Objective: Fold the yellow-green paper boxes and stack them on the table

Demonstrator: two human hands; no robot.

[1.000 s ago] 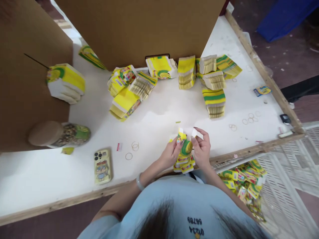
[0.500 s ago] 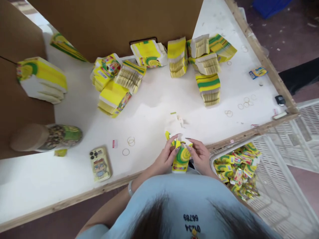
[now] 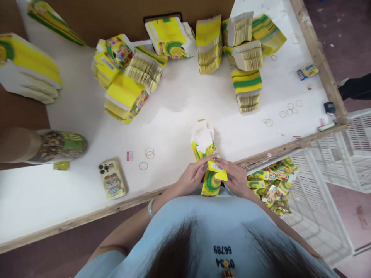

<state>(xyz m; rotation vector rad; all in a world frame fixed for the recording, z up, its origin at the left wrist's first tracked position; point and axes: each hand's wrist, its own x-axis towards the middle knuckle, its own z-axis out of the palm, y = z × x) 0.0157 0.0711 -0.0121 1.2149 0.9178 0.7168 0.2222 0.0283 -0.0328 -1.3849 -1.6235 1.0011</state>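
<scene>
Both my hands grip one small yellow and green carton at the table's front edge, close to my shirt. My left hand holds its left side near the top. On the right side my right hand has its fingers at the upper end, and part of them is hidden behind the box. A yellow flap with a barcode is folded over toward me. Just beyond my fingers, flat cartons with white flaps lie on the table.
Bundled flat cartons stand along the back of the white table. At left are a phone and a jar. Rubber bands lie about. Below the right edge, a white basket holds many yellow packets.
The carton's barcode flap, upright or open before, is now folded over toward me. My fingers have closed in at its top. The view has shifted, so the table's things sit higher.
</scene>
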